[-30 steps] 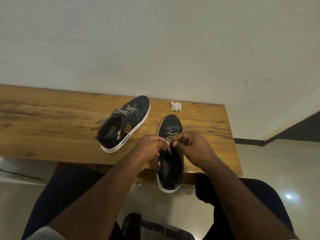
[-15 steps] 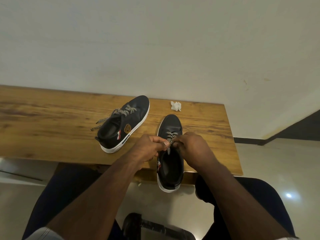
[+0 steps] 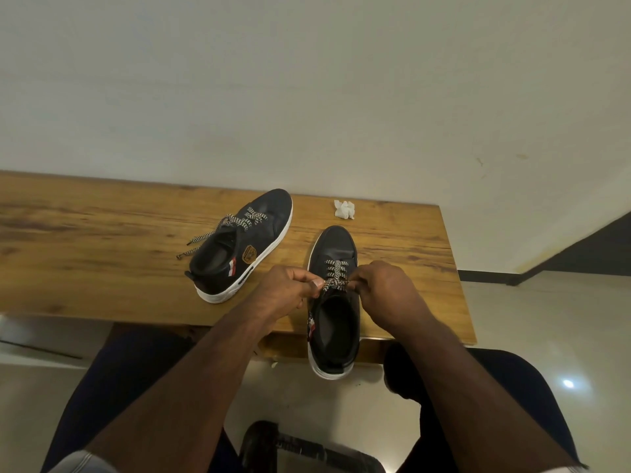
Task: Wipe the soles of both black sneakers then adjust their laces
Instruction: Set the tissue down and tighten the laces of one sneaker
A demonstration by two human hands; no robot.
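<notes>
The laces [image 3: 335,275] of the near black sneaker [image 3: 336,302], set at the surface [image 3: 102,268] edge, are pinched by the left hand [image 3: 285,293] and right hand [image 3: 384,291], likely so they can be pulled tight.

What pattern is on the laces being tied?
Black-and-white chevron weave on the laces, seen in the head view.

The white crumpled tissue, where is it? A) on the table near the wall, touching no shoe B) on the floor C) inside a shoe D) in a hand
A: the white crumpled tissue lies on the wooden table near its far edge, apart from both sneakers, while the left hand and the right hand pinch the laces of the nearer sneaker.
</notes>
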